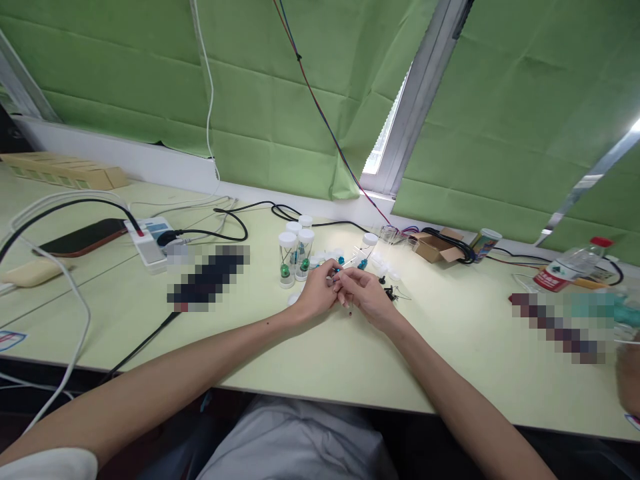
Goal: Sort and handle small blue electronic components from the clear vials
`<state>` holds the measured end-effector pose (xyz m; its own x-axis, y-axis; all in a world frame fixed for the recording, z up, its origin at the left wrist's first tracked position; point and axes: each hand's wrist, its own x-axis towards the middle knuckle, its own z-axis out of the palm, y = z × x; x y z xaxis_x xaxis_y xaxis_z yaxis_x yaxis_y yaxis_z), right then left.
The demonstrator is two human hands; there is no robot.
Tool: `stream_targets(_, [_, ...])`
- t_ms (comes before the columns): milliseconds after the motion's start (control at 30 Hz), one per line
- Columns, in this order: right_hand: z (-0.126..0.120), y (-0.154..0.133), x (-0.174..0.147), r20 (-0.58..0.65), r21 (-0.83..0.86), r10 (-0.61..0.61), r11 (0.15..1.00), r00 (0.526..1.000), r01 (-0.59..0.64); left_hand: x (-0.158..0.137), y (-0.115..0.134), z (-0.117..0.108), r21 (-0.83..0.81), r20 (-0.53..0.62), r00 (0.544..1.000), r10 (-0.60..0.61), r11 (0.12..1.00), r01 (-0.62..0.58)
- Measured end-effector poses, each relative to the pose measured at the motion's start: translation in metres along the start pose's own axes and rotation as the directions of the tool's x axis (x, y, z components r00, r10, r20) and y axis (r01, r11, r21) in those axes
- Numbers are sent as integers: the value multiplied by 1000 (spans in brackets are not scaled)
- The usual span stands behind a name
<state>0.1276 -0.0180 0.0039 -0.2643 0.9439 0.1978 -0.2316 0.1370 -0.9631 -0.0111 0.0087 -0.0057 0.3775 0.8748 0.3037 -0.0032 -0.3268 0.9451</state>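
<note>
My left hand and my right hand meet above the table, fingertips pinched together. Whatever sits between the fingers is too small and covered to make out. A tiny dark red tip shows just below them. Left of the hands, several clear tubes with white caps stand upright; green balls show in the front ones. Behind the fingers lie blue balls and white caps, near another capped tube. Small black parts with thin wires lie beside my right hand.
A power strip with cables and a dark phone-like slab are at the left. An open cardboard box, a can and a red-capped bottle stand at the right. Another person's blurred hand shows at the right edge.
</note>
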Motion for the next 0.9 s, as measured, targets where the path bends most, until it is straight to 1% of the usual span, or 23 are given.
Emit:
stream_targets(233, [0, 2, 0, -9, -62, -25, 998, 1000, 24, 0, -2, 0, 16, 10, 1000, 14, 1000, -14])
stream_targets(400, [1, 1, 0, -15, -97, -25, 995, 1000, 23, -1, 1, 0, 38, 17, 1000, 17, 999, -18])
stream_targets(900, [1, 0, -1, -29, -153, -13, 988, 1000, 8, -2, 0, 0, -3, 46, 999, -1, 1000, 1])
